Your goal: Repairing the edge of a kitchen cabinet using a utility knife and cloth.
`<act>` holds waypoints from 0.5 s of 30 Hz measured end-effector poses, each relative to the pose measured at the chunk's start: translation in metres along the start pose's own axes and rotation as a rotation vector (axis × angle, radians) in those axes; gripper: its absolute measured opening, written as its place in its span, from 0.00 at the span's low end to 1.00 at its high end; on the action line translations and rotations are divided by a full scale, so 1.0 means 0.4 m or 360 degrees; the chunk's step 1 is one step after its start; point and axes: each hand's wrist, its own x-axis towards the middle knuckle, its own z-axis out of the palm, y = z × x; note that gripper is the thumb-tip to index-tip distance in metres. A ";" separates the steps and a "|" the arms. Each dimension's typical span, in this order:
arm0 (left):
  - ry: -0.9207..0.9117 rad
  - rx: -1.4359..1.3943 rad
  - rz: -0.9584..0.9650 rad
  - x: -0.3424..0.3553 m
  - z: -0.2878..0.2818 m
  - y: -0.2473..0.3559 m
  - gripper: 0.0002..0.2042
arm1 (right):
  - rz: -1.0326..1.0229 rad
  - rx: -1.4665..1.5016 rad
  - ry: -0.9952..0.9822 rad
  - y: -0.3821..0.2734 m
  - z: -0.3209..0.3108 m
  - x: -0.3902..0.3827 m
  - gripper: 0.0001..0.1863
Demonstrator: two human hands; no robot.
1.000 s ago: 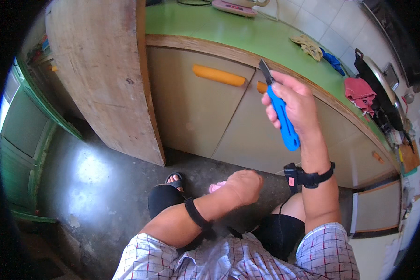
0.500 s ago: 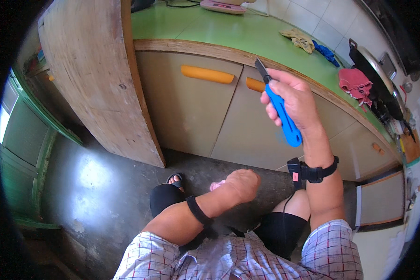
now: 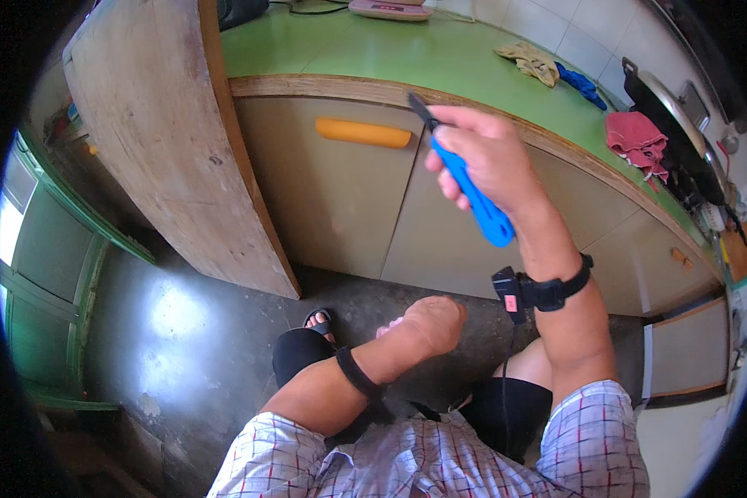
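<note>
My right hand (image 3: 488, 158) is wrapped round the blue handle of a utility knife (image 3: 473, 192). Its dark blade (image 3: 421, 108) sticks out past the thumb and points up and left, in front of the cabinet's upper edge. Low in front of my body, my left hand (image 3: 434, 322) is curled closed with its back toward me. A small pink thing (image 3: 388, 327) shows at the side of that hand. Its kind is unclear, and the left fingers are mostly hidden.
A green countertop (image 3: 373, 58) with a wooden edge runs above beige cabinet doors (image 3: 324, 191) with an orange handle (image 3: 363, 133). A wooden panel (image 3: 158, 141) stands at the left. Gloves (image 3: 529, 63), a red cloth (image 3: 637, 141) and a wok (image 3: 681, 124) lie toward the right.
My right hand has moved left with the knife, across the front of the cabinet. My left hand has shifted only slightly and stays curled.
</note>
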 end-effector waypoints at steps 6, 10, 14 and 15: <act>-0.0014 -0.0025 0.0042 0.012 0.001 0.010 0.08 | 0.0004 -0.0066 -0.0013 -0.008 0.010 0.000 0.25; -0.0060 -0.0011 -0.0018 0.002 0.000 0.021 0.09 | 0.0043 0.0001 0.0095 -0.009 -0.037 -0.046 0.25; 0.0028 -0.0071 0.0069 0.003 0.002 0.018 0.08 | 0.0022 0.0044 0.0055 -0.022 -0.001 -0.010 0.25; -0.0026 -0.0053 0.0036 0.006 0.001 0.012 0.08 | -0.0006 0.0000 -0.0005 -0.025 0.014 0.005 0.25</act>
